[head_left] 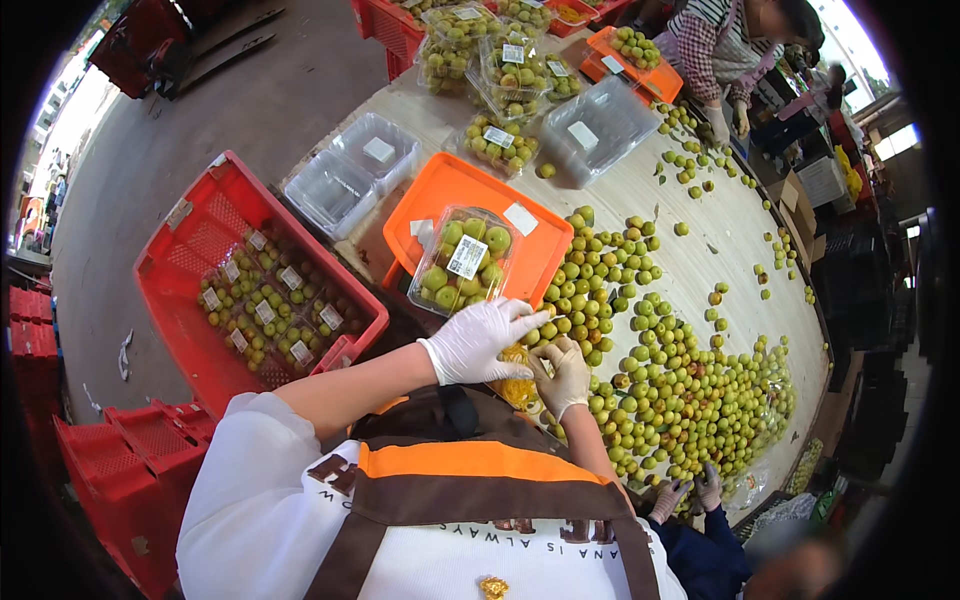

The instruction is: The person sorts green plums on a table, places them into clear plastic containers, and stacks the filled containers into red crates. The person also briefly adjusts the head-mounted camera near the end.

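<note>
My left hand [484, 341], in a white glove, reaches over the near edge of an orange tray [551, 259], its fingertips by the loose green fruit. Close beside it on the right, my right hand [562, 375], in a pale glove, has its fingers bent near my left fingertips; whether either hand holds something is unclear. Under and between the hands lies a bundle of yellow netting [516, 375]. On the orange tray rests a clear plastic clamshell of green fruit [450, 289] with a white printed label. Many loose green fruits [675, 390] spread to the right of my hands.
At left stands a red plastic crate [262, 187] holding labelled fruit packs. Empty clear clamshells [352, 176] lie beyond it, and filled packs [514, 67] are piled at the back. Co-workers stand at the top right and lower right, their gloved hands [686, 495] at the fruit.
</note>
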{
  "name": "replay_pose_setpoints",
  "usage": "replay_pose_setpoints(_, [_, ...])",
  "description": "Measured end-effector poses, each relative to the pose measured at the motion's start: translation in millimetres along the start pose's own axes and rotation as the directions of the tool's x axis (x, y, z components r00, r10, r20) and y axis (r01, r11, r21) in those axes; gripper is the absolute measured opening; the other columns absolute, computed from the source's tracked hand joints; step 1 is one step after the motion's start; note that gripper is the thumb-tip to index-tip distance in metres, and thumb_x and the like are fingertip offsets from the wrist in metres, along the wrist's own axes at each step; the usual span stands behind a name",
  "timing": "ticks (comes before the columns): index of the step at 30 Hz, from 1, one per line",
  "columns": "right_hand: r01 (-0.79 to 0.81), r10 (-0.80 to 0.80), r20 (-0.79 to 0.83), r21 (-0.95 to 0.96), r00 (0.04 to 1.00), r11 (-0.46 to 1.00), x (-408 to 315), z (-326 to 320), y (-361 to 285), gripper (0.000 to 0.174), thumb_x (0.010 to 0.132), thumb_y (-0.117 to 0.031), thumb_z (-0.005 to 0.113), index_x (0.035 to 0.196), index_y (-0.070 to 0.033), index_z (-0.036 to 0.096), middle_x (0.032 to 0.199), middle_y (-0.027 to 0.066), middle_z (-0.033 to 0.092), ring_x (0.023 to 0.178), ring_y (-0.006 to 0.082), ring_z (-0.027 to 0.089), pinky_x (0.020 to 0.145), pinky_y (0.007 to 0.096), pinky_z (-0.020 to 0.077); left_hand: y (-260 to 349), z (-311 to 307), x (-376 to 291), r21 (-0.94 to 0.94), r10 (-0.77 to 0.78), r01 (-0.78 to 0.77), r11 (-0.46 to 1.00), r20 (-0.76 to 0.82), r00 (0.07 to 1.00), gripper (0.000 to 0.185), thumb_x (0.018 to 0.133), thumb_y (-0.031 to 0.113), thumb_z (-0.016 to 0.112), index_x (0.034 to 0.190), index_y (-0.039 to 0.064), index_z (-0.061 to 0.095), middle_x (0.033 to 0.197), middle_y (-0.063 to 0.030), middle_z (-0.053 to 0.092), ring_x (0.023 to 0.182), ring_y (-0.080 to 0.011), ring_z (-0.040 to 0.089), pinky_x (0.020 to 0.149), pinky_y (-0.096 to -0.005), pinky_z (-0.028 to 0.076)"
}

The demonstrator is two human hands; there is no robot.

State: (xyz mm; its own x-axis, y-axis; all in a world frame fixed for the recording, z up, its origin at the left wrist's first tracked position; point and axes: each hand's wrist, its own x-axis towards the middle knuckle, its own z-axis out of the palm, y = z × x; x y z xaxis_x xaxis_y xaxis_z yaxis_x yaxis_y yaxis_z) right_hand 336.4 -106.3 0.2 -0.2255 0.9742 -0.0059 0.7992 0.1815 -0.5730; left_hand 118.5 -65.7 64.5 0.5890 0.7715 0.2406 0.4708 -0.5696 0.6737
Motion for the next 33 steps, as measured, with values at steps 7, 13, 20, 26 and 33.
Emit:
replay_pose_setpoints(7, [-0.299, -0.133, 0.273, 0.919, 0.953, -0.258, 39, -74, -53, 0.014, 0.084, -0.009, 0.069, 0.082, -0.005, 0.056, 0.071, 0.0044, 0.054, 0.075, 0.0211, 0.053, 0.075, 0.0348, 0.0450, -36, -11, 23, -0.723, -0.501, 0.496, 0.481, 0.238, 0.832, 0.020, 0.100, 0.020, 0.052, 0.091, 0.005, 0.063, 0.087, -0.0049, 0.066, 0.082, -0.0185, 0.065, 0.066, -0.0328, 0.051])
replay_pose_setpoints(13, [-0.029, 0.152, -0.084, 0.785, 0.985, 0.619, 180, -5, -2, 0.038, 0.089, -0.014, 0.072, 0.063, -0.008, 0.046, 0.063, -0.0073, 0.042, 0.059, 0.0035, 0.032, 0.053, 0.0232, 0.0273, -164, -88, 39, -0.715, -0.589, 0.255, 0.651, -0.265, 0.764, 0.029, 0.104, 0.030, 0.045, 0.104, 0.005, 0.059, 0.073, -0.0051, 0.059, 0.073, -0.0211, 0.063, 0.064, -0.0365, 0.050])
replay_pose_setpoints(20, [-0.254, 0.167, 0.296, 0.286, 0.940, 0.924, 161, 46, -25, 0.048, 0.096, -0.038, 0.061, 0.131, -0.007, 0.053, 0.088, 0.0127, 0.069, 0.086, 0.0223, 0.067, 0.079, 0.0341, 0.0498, -153, -40, -27, 0.168, -0.637, 0.640, 0.750, -0.079, 0.767, 0.062, 0.094, 0.063, 0.041, 0.120, 0.010, 0.059, 0.102, -0.0189, 0.070, 0.095, -0.0382, 0.067, 0.083, -0.0449, 0.052])
replay_pose_setpoints(26, [-0.439, 0.131, 0.427, 0.789, 0.895, 0.429, 95, 46, -43, 0.063, 0.101, -0.014, 0.055, 0.154, -0.004, 0.024, 0.141, 0.0111, 0.049, 0.119, 0.0191, 0.055, 0.097, 0.0329, 0.0481, -95, -27, -47, -0.571, -0.692, 0.598, 0.563, 0.070, 0.718, 0.095, 0.084, 0.046, 0.070, 0.157, 0.012, 0.021, 0.142, -0.0214, 0.047, 0.131, -0.0306, 0.048, 0.109, -0.0392, 0.036])
replay_pose_setpoints(33, [-0.274, -0.261, 0.347, 0.921, 0.901, 0.277, 116, 38, -132, 0.058, 0.105, -0.035, 0.041, 0.154, -0.006, 0.028, 0.153, 0.0086, 0.040, 0.134, 0.0228, 0.045, 0.107, 0.0381, 0.0396, -53, -77, -114, -0.936, -0.730, -0.009, 0.351, -0.280, 0.623, 0.088, 0.086, 0.005, 0.072, 0.157, 0.009, 0.020, 0.150, -0.0064, 0.040, 0.135, -0.0156, 0.040, 0.114, -0.0330, 0.031])
